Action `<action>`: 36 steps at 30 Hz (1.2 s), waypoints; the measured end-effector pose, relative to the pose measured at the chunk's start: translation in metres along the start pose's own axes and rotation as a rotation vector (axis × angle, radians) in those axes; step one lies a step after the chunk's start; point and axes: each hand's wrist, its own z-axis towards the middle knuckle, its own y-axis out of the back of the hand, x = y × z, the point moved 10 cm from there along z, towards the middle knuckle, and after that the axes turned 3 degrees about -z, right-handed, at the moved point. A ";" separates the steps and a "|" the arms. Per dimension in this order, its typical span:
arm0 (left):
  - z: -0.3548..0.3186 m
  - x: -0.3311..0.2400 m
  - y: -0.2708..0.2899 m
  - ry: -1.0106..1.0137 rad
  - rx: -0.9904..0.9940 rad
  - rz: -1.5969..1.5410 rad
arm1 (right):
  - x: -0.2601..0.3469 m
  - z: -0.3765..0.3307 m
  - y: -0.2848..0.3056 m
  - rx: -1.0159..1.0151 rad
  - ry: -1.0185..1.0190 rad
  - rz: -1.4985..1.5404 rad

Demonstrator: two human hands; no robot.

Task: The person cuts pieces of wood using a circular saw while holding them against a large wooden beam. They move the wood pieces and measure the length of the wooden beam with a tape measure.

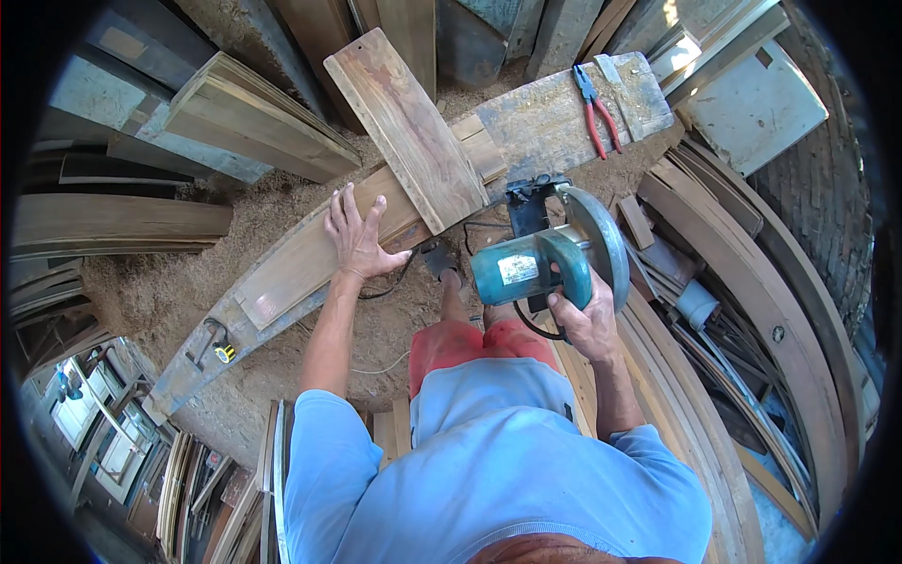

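Left hand (pixel 355 237) spread flat on long brown wooden plank (pixel 310 263), right hand (pixel 584 320) at 3 o'clock gripping teal circular saw (pixel 550 258), red-handled pliers (pixel 598 111) at 1 o'clock on counter (pixel 536 122).

Circular saw (pixel 545 266): teal body, grey blade guard, black base, at 1 o'clock from centre. Pliers (pixel 596 110): red handles, at 1 o'clock near the rim. Plank (pixel 406 127): reddish-brown grain, 12 o'clock. Tape measure (pixel 224 352): yellow-black, 9 o'clock. Shirt (pixel 489 470): light blue; shorts (pixel 470 343): red.

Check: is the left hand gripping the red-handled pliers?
No, the left hand lies flat on the long wooden plank; red-handled pliers lie apart.
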 end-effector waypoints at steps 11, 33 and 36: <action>-0.001 0.001 0.001 0.049 0.033 -0.024 | 0.030 0.014 -0.042 0.089 0.166 -0.105; 0.002 0.006 -0.002 0.074 0.022 -0.058 | 0.051 0.053 -0.132 0.228 0.251 -0.189; 0.003 0.005 -0.003 0.059 0.011 -0.067 | 0.058 0.056 -0.134 0.227 0.268 -0.169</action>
